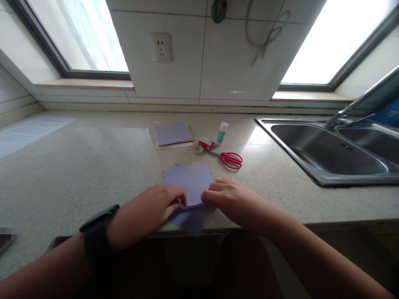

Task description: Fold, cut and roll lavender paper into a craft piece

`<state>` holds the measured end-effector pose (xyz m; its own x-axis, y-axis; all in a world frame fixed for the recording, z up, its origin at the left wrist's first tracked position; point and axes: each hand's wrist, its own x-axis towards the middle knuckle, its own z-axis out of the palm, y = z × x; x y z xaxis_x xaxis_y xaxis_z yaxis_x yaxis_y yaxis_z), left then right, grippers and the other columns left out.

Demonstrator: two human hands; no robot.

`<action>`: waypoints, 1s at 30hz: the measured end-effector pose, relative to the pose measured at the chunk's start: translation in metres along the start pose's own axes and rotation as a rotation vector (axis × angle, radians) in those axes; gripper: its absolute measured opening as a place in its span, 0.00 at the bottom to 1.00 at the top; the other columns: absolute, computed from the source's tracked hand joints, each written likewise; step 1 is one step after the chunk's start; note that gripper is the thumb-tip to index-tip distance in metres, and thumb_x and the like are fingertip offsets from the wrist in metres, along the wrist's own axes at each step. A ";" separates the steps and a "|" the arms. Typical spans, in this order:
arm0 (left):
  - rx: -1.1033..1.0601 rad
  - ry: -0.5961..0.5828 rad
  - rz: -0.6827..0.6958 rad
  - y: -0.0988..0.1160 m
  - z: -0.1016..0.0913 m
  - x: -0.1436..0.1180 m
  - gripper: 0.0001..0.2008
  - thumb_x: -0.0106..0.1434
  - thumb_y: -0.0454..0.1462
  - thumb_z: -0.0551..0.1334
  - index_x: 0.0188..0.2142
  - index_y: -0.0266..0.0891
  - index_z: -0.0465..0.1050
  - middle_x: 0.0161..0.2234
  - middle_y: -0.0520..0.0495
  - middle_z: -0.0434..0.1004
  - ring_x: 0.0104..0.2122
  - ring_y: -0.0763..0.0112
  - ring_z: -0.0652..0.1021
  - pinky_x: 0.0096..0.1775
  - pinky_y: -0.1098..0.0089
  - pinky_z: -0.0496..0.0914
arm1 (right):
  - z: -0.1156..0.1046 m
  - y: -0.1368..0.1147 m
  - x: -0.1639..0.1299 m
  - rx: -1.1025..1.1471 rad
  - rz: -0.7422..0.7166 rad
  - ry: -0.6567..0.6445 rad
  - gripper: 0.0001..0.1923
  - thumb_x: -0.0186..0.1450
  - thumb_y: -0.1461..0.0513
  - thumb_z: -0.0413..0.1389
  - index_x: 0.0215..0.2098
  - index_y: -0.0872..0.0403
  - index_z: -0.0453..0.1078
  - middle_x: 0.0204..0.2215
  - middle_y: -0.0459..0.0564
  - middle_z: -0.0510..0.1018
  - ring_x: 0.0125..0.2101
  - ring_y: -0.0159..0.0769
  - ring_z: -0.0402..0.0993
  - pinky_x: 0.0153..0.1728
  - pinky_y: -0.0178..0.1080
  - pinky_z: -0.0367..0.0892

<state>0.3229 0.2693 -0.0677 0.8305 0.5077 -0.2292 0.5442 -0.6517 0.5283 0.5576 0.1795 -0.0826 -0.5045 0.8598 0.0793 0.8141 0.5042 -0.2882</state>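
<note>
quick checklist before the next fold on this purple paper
1. Both hands on the purple paper: ok, left hand and right hand press its near part.
2. Paper fully on the counter: not ok, one corner hangs over the near edge.
3. Crease aligned: cannot tell, fingers cover it.
4. Scissors away from hands: ok.
5. Glue stick upright: ok.
6. Spare paper stack apart: ok.

Speckled stone countertop (pixel 93 166). On it, relative to the red scissors (pixel 230 159): tape roll (pixel 198 149), red box (pixel 206 143) and glue stick (pixel 222 133) just beyond; paper stack (pixel 173 134) beyond-left; purple sheet (pixel 190 182) nearer, overhanging the edge.
</note>
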 end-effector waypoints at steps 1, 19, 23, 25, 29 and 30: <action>0.003 0.014 0.007 -0.001 0.000 0.000 0.10 0.67 0.32 0.58 0.40 0.43 0.78 0.39 0.52 0.81 0.40 0.67 0.78 0.44 0.68 0.67 | 0.000 0.002 0.000 0.017 -0.002 -0.001 0.10 0.66 0.74 0.56 0.36 0.53 0.69 0.31 0.45 0.73 0.31 0.32 0.64 0.33 0.35 0.58; 0.197 0.053 0.004 0.004 0.001 -0.006 0.11 0.68 0.30 0.58 0.40 0.42 0.79 0.39 0.48 0.79 0.38 0.65 0.78 0.43 0.64 0.70 | 0.002 0.008 0.008 -0.205 -0.148 0.060 0.09 0.72 0.64 0.55 0.35 0.55 0.75 0.31 0.49 0.77 0.33 0.35 0.69 0.36 0.39 0.61; 0.395 0.083 0.042 0.012 0.003 -0.010 0.11 0.70 0.32 0.57 0.39 0.40 0.80 0.39 0.44 0.78 0.38 0.61 0.77 0.44 0.61 0.71 | 0.003 0.008 0.010 -0.263 -0.160 0.075 0.09 0.72 0.63 0.55 0.35 0.55 0.76 0.30 0.48 0.76 0.32 0.35 0.68 0.35 0.40 0.60; 0.474 0.109 0.091 0.014 0.005 -0.011 0.11 0.70 0.33 0.58 0.38 0.39 0.80 0.38 0.42 0.78 0.39 0.59 0.76 0.45 0.59 0.71 | 0.004 0.008 0.010 -0.288 -0.153 0.074 0.10 0.72 0.64 0.55 0.34 0.54 0.75 0.31 0.47 0.76 0.31 0.35 0.67 0.36 0.41 0.59; 0.470 0.108 0.092 0.013 0.009 -0.010 0.12 0.70 0.31 0.57 0.39 0.38 0.80 0.37 0.42 0.78 0.39 0.59 0.76 0.45 0.58 0.71 | 0.006 0.008 0.011 -0.292 -0.140 0.099 0.10 0.72 0.63 0.55 0.34 0.54 0.75 0.31 0.48 0.76 0.33 0.36 0.66 0.38 0.41 0.60; 0.446 0.101 0.069 0.012 0.010 -0.009 0.13 0.71 0.30 0.56 0.39 0.38 0.80 0.38 0.42 0.78 0.39 0.59 0.77 0.45 0.58 0.72 | 0.006 0.008 0.011 -0.284 -0.143 0.101 0.09 0.72 0.63 0.55 0.34 0.54 0.75 0.31 0.48 0.76 0.33 0.37 0.66 0.38 0.41 0.60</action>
<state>0.3228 0.2512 -0.0671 0.8630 0.4925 -0.1128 0.5042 -0.8536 0.1310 0.5566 0.1928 -0.0900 -0.5999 0.7750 0.1985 0.7918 0.6107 0.0088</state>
